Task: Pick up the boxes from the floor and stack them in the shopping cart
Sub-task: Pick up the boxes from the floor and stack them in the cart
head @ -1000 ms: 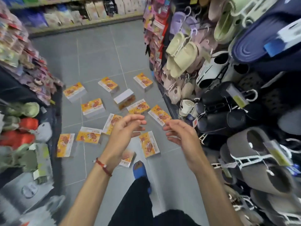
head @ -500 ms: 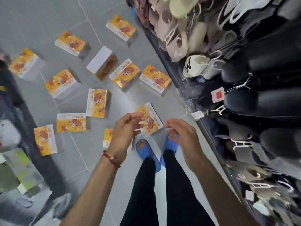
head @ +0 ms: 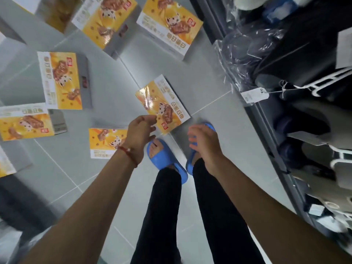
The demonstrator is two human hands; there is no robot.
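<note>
1. Head view, step in hand: this looks like the reach for a pick. No box is lifted and no shopping cart shows.
2. The left hand (head: 142, 130) hovers at the near corner of the nearest box (head: 163, 105), fingers (head: 152, 119) loosely bent and holding nothing. The right hand (head: 203, 143) hangs just beside it, fingers spread and empty.
3. That box lies flat on the floor (head: 76, 178), printed face up, just ahead of the blue slippers (head: 163, 161). Other boxes (head: 60, 80) lie scattered to the left and beyond.
4. Its long axis runs diagonally, far-left to near-right, with a short end toward the feet.
5. Next move, likely: lower both hands and clasp its two long sides.
</note>
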